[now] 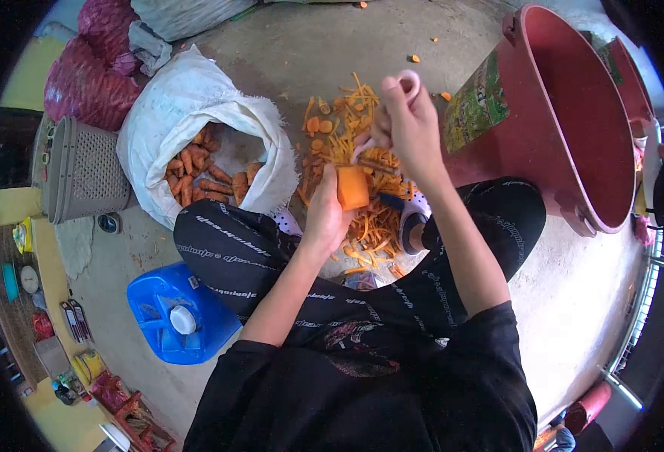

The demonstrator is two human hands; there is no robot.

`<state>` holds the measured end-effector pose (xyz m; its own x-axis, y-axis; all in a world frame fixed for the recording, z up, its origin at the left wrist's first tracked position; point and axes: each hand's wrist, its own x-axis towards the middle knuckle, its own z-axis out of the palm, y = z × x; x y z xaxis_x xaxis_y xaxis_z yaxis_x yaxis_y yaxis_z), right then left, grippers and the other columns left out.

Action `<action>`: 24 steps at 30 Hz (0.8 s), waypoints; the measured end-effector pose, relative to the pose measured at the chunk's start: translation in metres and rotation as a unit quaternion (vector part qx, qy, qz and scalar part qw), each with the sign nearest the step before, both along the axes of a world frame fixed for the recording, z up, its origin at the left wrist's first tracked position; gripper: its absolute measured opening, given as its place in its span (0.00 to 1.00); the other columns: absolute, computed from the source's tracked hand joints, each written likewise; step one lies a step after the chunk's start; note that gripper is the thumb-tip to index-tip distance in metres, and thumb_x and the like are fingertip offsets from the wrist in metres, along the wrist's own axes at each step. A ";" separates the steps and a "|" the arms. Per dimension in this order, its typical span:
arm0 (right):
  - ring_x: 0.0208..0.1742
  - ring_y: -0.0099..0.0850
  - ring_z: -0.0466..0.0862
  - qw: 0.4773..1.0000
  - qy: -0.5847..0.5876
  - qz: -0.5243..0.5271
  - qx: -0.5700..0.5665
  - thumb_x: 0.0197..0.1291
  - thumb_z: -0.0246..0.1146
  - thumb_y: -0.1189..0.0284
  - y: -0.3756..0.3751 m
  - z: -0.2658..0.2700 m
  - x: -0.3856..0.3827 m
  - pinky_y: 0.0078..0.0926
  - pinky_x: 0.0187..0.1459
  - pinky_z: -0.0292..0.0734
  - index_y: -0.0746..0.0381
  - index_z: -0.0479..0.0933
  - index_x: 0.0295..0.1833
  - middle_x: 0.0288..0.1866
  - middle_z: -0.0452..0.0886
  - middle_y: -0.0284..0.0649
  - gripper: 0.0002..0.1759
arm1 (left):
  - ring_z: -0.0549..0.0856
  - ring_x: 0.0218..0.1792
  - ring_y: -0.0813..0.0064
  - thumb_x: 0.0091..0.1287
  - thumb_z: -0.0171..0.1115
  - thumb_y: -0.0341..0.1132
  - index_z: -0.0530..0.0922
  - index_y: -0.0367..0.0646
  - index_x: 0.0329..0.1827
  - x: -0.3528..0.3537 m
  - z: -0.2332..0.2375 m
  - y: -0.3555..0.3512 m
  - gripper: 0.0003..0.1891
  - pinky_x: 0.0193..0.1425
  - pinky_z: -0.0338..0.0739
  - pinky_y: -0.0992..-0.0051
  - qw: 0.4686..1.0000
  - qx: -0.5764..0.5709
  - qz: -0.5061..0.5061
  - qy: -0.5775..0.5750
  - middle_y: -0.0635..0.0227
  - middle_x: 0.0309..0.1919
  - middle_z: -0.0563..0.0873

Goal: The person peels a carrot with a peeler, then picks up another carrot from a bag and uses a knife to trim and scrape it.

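In my left hand [324,218] is a thick piece of peeled orange carrot [353,188], held by its side with the cut end up. My right hand [411,128] is closed around a pale pink peeler-like tool [409,84], raised above and to the right of the carrot piece. The tool's loop handle shows at my thumb, and its lower part is blurred. Beneath both hands, orange peelings [373,230] and cut carrot ends [318,125] lie on the floor between my feet. An open white sack [174,98] of unpeeled carrots [196,162] stands to the left.
A large red bin [528,143] stands open at my right, with another red bin [625,83] behind it. A blue jerrycan [159,294] with a white cap is by my left knee. Grey plastic baskets [95,166] and red mesh sacks [91,83] are at the left.
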<state>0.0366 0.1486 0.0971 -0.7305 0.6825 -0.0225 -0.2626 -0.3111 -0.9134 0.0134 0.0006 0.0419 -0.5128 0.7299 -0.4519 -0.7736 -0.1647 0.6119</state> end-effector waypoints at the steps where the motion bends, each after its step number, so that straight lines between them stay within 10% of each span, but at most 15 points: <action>1: 0.15 0.16 0.64 1.000 -0.002 0.018 -0.010 0.68 0.53 0.63 -0.009 0.003 0.004 0.17 0.14 0.61 0.60 0.61 0.39 0.20 0.63 0.29 0.13 | 0.80 0.39 0.72 0.74 0.36 0.54 0.67 0.38 0.61 0.003 0.001 0.003 0.28 0.41 0.76 0.72 0.999 0.011 0.010 0.032 0.61 0.43 0.79; 11: 0.16 0.15 0.63 0.999 -0.034 0.018 0.003 0.68 0.54 0.62 -0.021 -0.007 -0.001 0.16 0.16 0.61 0.61 0.62 0.41 0.21 0.63 0.28 0.14 | 0.78 0.50 0.74 0.76 0.32 0.43 0.65 0.37 0.60 0.007 0.000 0.003 0.21 0.52 0.76 0.72 0.955 -0.120 0.008 0.272 0.60 0.50 0.76; 16: 0.14 0.16 0.62 0.997 -0.032 -0.059 0.033 0.68 0.54 0.64 -0.011 -0.010 -0.015 0.16 0.14 0.63 0.60 0.60 0.40 0.21 0.63 0.29 0.12 | 0.78 0.43 0.75 0.76 0.31 0.46 0.69 0.36 0.53 -0.005 -0.006 0.011 0.23 0.48 0.74 0.74 0.947 -0.158 -0.002 0.281 0.60 0.43 0.77; 19: 0.17 0.18 0.70 0.929 -0.052 -0.197 0.310 0.68 0.52 0.63 0.019 -0.028 -0.021 0.21 0.18 0.75 0.64 0.63 0.42 0.23 0.68 0.33 0.14 | 0.80 0.40 0.74 0.76 0.32 0.48 0.70 0.35 0.51 -0.002 -0.008 0.002 0.24 0.45 0.76 0.73 0.953 -0.148 -0.034 0.262 0.59 0.40 0.79; 20: 0.17 0.18 0.70 0.973 0.023 -0.171 0.152 0.68 0.52 0.66 0.040 -0.022 -0.017 0.21 0.17 0.75 0.64 0.63 0.41 0.23 0.68 0.33 0.11 | 0.81 0.40 0.73 0.76 0.32 0.48 0.70 0.35 0.51 0.000 -0.009 -0.002 0.24 0.44 0.78 0.73 0.955 -0.137 -0.057 0.255 0.58 0.40 0.79; 24: 0.15 0.17 0.67 0.962 -0.076 -0.150 0.217 0.70 0.50 0.67 0.052 -0.010 -0.005 0.18 0.17 0.73 0.61 0.61 0.35 0.20 0.65 0.30 0.11 | 0.80 0.35 0.73 0.76 0.33 0.49 0.71 0.36 0.49 0.004 -0.008 -0.001 0.24 0.39 0.77 0.72 0.979 -0.069 -0.057 0.185 0.59 0.37 0.80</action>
